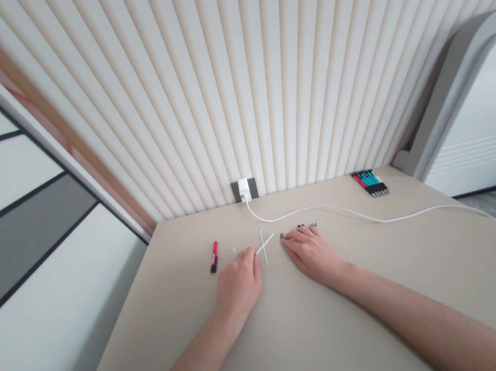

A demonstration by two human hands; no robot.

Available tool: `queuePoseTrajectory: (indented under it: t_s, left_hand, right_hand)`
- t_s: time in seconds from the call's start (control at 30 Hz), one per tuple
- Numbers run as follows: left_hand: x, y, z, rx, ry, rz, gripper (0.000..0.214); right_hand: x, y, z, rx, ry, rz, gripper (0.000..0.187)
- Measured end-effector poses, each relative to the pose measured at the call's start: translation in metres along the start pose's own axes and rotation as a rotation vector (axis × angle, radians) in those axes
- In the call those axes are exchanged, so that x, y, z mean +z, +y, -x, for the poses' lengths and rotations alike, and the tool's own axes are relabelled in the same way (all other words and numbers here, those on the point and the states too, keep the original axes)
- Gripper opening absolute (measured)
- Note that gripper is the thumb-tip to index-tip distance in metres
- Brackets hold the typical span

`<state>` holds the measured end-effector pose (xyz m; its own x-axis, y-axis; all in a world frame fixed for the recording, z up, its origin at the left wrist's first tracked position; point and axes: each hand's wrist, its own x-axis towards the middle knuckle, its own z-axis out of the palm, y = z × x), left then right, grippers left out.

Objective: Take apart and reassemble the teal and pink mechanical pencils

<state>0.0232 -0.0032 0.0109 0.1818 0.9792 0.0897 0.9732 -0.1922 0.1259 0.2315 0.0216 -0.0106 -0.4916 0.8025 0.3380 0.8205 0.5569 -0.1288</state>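
My left hand (239,274) is closed, its fingertips pinching the lower left end of a thin white stick (266,242). That stick slants up to the right and crosses a second thin white stick (265,258), which points away from me on the table. To the right, my right hand (309,246) lies palm down with its fingers resting over small grey objects (282,237). Grey and black bits show past its fingertips; the rest is hidden underneath. Left of my left hand lies a slim pink-and-black case (214,257), with a tiny pale piece (234,249) between.
A white charger (244,190) sits in the wall socket, its white cable (353,212) running right across the beige table (276,347). A pack of teal and pink pen-like items (370,183) lies at the back right. Ribbed wall behind; a white-grey panel (492,98) stands right.
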Motion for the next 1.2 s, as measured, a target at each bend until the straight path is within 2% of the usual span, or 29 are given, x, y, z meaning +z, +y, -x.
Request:
queuePoseTrajectory:
  t_s: [0.67, 1.2]
  left_hand:
    - [-0.0032, 0.0021, 0.0001, -0.02, -0.031, 0.018, 0.026]
    - [0.0019, -0.0018, 0.0005, 0.029, 0.024, -0.008, 0.024]
  right_hand:
    - [0.0036, 0.0011, -0.0004, -0.002, 0.004, 0.006, 0.026]
    - [0.0025, -0.0001, -0.0005, -0.006, 0.006, -0.006, 0.026]
